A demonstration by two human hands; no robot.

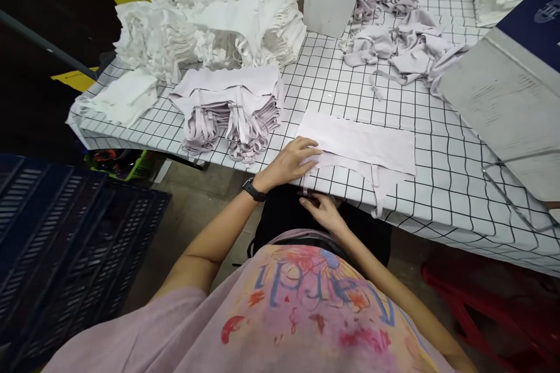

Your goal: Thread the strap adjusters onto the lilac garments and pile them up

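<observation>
Nearest the head camera is the wearer's pink shirt (306,309) with its bright print, below a checked tablecloth (324,61). A pale lilac garment (365,141) lies flat near the table's front edge, one strap (378,193) reaching over that edge. The left hand (291,160), wearing a black watch (254,189) at the wrist, rests on the garment's left end, fingers loosely spread and not closed around it. The right hand (324,211) is just below, at the table edge, its fingertips by the other strap (305,184); whether they pinch it, I cannot tell. Left of the garment sits a lilac stack (231,84), with white stacks (153,35) behind; a loose lilac pile (406,49) lies farther back, to the right.
</observation>
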